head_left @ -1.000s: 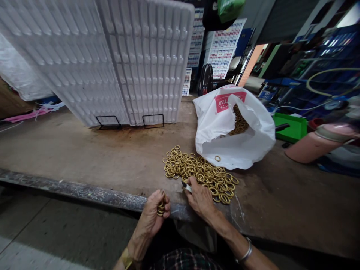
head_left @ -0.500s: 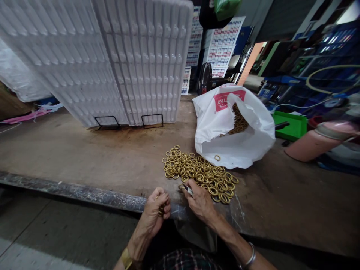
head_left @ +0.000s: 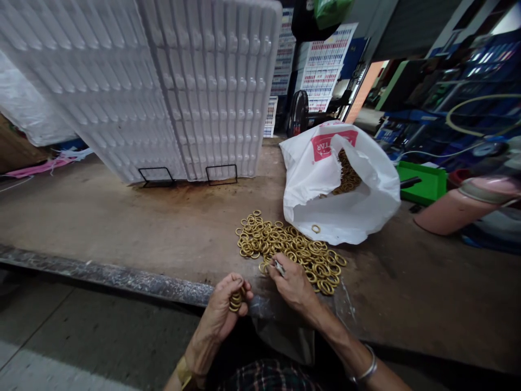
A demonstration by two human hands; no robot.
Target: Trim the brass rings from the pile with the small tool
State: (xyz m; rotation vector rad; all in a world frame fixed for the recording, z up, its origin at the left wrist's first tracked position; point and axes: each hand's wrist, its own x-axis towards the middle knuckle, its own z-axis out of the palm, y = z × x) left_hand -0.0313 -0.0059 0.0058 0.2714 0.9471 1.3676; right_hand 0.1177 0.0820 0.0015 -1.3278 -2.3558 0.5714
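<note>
My left hand [head_left: 222,307] is curled around several brass-coloured rings [head_left: 236,300], just above the front edge of the table. Closed fingers of my right hand [head_left: 296,287] hold a small silver metal tool [head_left: 279,267]; its exact kind is not clear. That hand rests at the near side of a pile of brass-coloured rings [head_left: 280,239], its fingertips by a single ring [head_left: 262,268] at the pile's edge. Behind the pile lies a torn white sack [head_left: 309,190] with more rings showing inside [head_left: 347,172].
White ribbed plastic trays [head_left: 211,98] stand upright in black wire holders [head_left: 222,174] on the brown table [head_left: 101,228]. To the right are a green tray [head_left: 427,184] and a pink cylinder-shaped object [head_left: 451,206]. White crates [head_left: 321,76] and a fan [head_left: 299,114] are behind.
My left hand has turned and loosened slightly, so more of its rings show. My right hand has shifted slightly right and up, and the tool in it has tilted.
</note>
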